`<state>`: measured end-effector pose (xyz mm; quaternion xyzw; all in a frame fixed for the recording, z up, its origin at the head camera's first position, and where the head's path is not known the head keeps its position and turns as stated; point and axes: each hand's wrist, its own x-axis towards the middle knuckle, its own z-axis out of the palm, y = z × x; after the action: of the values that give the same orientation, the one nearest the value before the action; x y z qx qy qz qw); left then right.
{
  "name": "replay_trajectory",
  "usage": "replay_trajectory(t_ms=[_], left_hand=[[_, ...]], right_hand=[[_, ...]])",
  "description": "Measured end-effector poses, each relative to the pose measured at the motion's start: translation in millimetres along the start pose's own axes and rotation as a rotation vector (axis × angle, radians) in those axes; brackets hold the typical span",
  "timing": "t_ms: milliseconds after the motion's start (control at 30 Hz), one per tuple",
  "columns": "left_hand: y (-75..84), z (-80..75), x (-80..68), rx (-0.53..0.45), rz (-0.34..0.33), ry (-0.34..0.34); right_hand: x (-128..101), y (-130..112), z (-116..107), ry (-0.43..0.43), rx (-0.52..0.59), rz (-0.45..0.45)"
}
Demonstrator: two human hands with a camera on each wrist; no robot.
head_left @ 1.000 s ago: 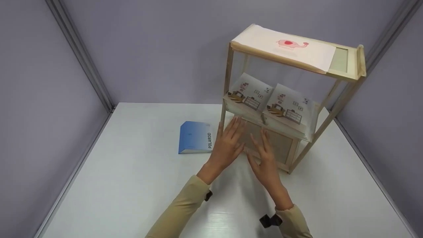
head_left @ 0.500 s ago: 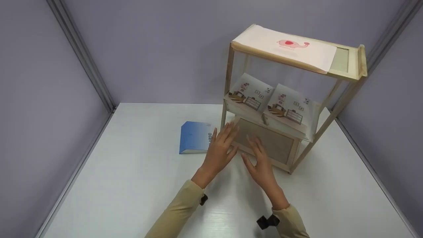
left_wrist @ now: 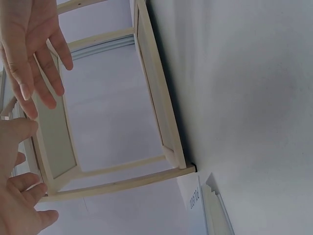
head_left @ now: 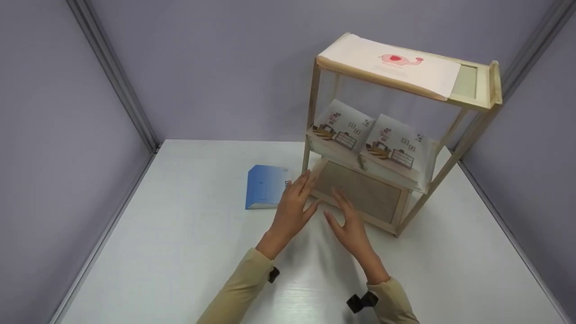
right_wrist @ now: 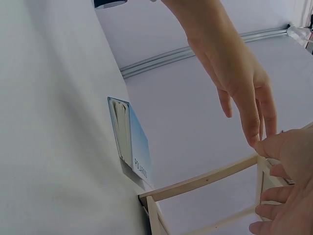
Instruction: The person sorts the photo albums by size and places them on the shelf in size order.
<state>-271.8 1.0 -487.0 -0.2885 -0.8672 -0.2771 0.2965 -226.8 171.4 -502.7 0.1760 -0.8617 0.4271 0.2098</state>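
Pale wooden three-tier shelf rack [head_left: 400, 148] stands on the white tabletop [head_left: 180, 252] — the reference point for all that follows. Left hand [head_left: 292, 209] hovers at the rack's front left corner, fingers straight and spread, holding nothing. Right hand [head_left: 351, 227] hovers just in front of the rack's bottom tier, fingers likewise extended, holding nothing; whether either fingertip touches the frame cannot be told. Blue album marked POLAROID [head_left: 265, 186] lies flat just left of the rack, beside the left hand. Two illustrated white booklets [head_left: 369, 139] lie side by side on the middle tier — a white sheet with a pink elephant [head_left: 391, 65] covers the top tier.
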Motion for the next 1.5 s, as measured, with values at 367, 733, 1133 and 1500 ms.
replay_trajectory(t_ms=[367,733,1133,1500], left_hand=[[-11.1,-2.1,-11.1,-0.115,-0.068,-0.057],[-22.4,-5.9,-24.5,-0.151,-0.229,-0.179],[-39.2,-12.5,-32.4,-0.143,-0.372,-0.194],[-56.0,-18.2,-41.1,-0.126,-0.509,-0.209]], right_hand=[[0.6,4.3,10.9,-0.016,0.023,-0.032],[1.2,13.2,25.1,-0.055,0.009,-0.051],[1.7,25.7,41.7,-0.147,0.126,0.114],[4.1,39.4,56.6,-0.202,0.208,0.188]])
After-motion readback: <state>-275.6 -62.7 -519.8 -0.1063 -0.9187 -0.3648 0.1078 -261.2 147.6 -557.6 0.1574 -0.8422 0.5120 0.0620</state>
